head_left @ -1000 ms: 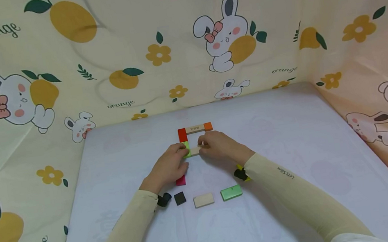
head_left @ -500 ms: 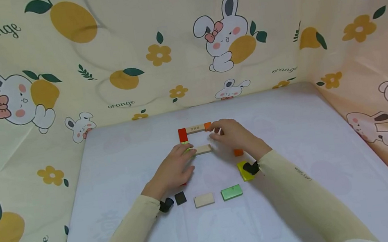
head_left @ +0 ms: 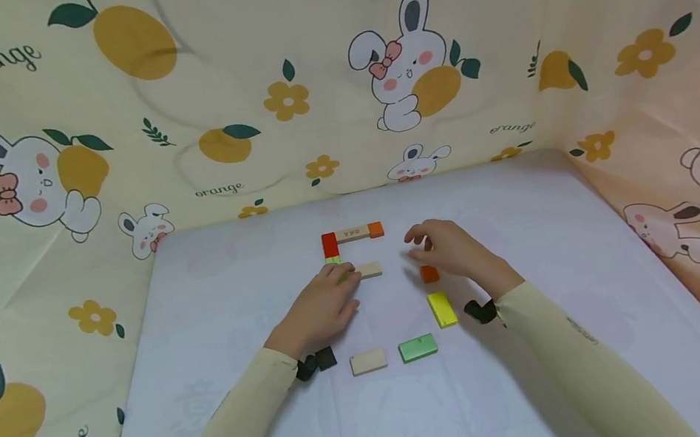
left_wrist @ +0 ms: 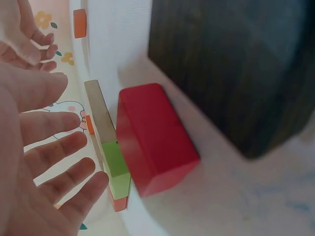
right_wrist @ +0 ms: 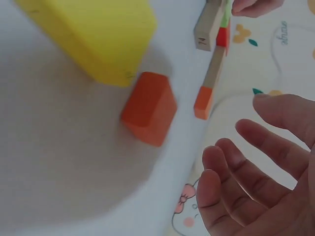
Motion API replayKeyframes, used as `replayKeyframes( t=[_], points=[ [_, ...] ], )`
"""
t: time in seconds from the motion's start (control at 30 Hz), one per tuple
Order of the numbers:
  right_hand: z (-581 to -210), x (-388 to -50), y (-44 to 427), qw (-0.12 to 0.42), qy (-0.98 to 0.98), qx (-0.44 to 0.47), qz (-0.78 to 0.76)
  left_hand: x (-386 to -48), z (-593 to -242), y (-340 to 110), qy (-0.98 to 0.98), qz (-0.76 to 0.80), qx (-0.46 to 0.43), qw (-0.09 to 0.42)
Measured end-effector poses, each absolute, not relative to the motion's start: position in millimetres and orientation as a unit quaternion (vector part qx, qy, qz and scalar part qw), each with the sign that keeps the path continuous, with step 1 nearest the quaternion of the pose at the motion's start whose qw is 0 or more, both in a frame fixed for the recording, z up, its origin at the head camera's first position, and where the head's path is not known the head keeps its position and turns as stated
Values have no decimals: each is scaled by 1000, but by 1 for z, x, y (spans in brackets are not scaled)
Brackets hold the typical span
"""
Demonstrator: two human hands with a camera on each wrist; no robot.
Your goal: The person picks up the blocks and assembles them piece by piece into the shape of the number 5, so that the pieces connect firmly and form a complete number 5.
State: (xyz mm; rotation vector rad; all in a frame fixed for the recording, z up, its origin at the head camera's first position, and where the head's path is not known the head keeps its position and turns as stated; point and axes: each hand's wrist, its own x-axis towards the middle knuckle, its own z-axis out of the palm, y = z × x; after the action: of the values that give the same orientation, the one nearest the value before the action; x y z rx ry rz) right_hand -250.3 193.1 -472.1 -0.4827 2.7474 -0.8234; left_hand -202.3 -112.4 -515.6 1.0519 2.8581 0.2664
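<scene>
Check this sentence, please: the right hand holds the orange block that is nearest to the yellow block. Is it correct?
Not quite: the right hand holds nothing. In the right wrist view, the orange block nearest to the yellow block rests on the table, apart from the hand.

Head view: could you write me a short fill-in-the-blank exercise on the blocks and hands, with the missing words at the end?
The printed wooden block has an orange block at its right end and a ____ block at its left.
The row nearest the camera runs, left to right: black block, pale block, ____ block.
The right hand holds ____.

Missing words: red; green; nothing.
</scene>
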Motion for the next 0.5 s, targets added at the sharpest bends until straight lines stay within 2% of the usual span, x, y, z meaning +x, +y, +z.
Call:
replayKeyframes(
  t=[0.3,0.5],
  points=[
    [-488,-240,208,165,941,-123,-270,-202,-521,-110,938,76,335,48],
    [-495,-233,212,168,938,-129,-275,-201,-521,-108,941,62,330,45]
  ],
)
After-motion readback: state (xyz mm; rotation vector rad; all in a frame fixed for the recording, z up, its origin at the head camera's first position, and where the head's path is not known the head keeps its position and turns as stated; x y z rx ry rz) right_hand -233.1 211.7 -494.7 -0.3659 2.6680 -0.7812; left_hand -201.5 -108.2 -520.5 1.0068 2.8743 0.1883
